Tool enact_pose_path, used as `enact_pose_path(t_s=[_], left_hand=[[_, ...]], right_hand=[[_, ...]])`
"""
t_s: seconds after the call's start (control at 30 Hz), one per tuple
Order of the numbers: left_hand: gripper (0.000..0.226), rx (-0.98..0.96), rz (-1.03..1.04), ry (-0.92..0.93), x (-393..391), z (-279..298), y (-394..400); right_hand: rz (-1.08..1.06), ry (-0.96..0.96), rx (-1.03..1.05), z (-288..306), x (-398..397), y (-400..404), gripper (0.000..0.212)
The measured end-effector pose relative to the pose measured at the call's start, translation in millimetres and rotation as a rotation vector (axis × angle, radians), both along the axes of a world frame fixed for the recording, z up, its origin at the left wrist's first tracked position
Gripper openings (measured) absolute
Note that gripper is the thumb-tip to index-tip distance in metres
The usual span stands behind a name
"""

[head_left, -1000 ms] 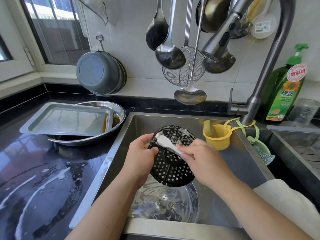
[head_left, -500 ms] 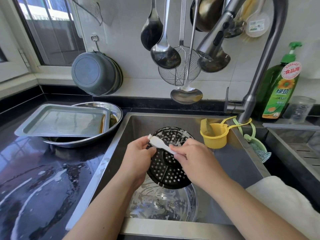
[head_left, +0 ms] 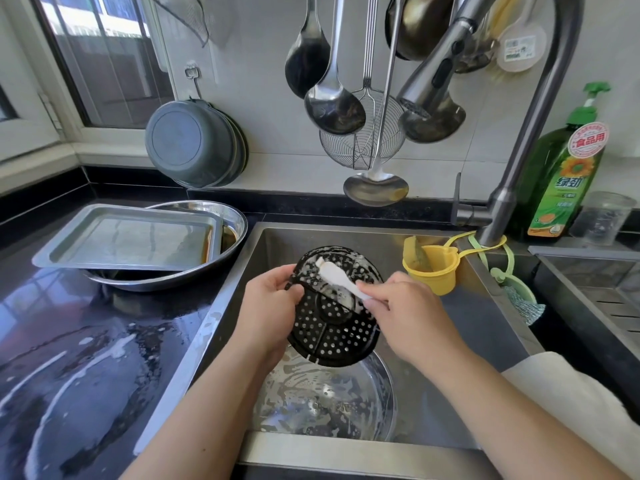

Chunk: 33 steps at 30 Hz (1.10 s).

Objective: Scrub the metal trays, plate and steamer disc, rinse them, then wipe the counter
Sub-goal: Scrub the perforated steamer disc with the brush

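A black perforated steamer disc (head_left: pixel 332 327) is held tilted over the sink (head_left: pixel 460 327). My left hand (head_left: pixel 268 308) grips its left rim. My right hand (head_left: pixel 408 317) pinches the handle of a small white brush (head_left: pixel 334 275), whose soapy head lies on the disc's upper part. Under the disc, a round metal plate (head_left: pixel 329 407) with suds sits in the sink bottom. On the counter at left, a rectangular metal tray (head_left: pixel 128 239) rests across a round metal dish (head_left: pixel 228 220).
The black counter (head_left: pixel 76 358) at left is wet with soap streaks. The tap (head_left: pixel 519 140) arches over the sink, with ladles and a skimmer hanging behind. A yellow cup (head_left: pixel 433 268) hangs on the sink's right wall. A green detergent bottle (head_left: pixel 561 174) stands at back right.
The brush head has slid up and left across the disc's top. The view has shifted slightly; both hands keep their hold.
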<state>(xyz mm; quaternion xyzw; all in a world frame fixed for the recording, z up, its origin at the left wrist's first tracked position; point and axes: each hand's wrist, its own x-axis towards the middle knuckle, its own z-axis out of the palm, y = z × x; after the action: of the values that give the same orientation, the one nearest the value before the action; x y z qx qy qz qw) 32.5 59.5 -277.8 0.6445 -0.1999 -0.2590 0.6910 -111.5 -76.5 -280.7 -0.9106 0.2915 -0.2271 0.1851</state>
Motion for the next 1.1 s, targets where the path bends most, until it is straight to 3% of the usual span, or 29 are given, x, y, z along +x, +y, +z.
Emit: enact_pose_path(t_s=[0.2, 0.4, 0.57, 0.77, 0.97, 1.1], left_hand=[[0.039, 0.018, -0.073, 0.009, -5, -3, -2], [0.039, 0.007, -0.049, 0.067, -2, -2, -2], [0.038, -0.047, -0.113, 0.110, -5, 0, 0], [0.044, -0.054, -0.114, 0.131, -4, 1, 0], [0.042, -0.077, -0.142, 0.133, -3, -2, -1], [0.044, -0.068, -0.128, 0.118, -3, -2, -1]], right_hand=[[0.088, -0.010, 0.008, 1, 2, 12, 0.035], [-0.048, -0.010, 0.017, 2, -1, -3, 0.036], [0.095, -0.041, 0.017, 2, 4, 14, 0.035], [-0.097, -0.042, 0.002, 4, -3, -4, 0.037], [0.071, -0.065, 0.013, 4, 5, 16, 0.035], [-0.079, -0.060, 0.008, 5, 0, 1, 0.036]])
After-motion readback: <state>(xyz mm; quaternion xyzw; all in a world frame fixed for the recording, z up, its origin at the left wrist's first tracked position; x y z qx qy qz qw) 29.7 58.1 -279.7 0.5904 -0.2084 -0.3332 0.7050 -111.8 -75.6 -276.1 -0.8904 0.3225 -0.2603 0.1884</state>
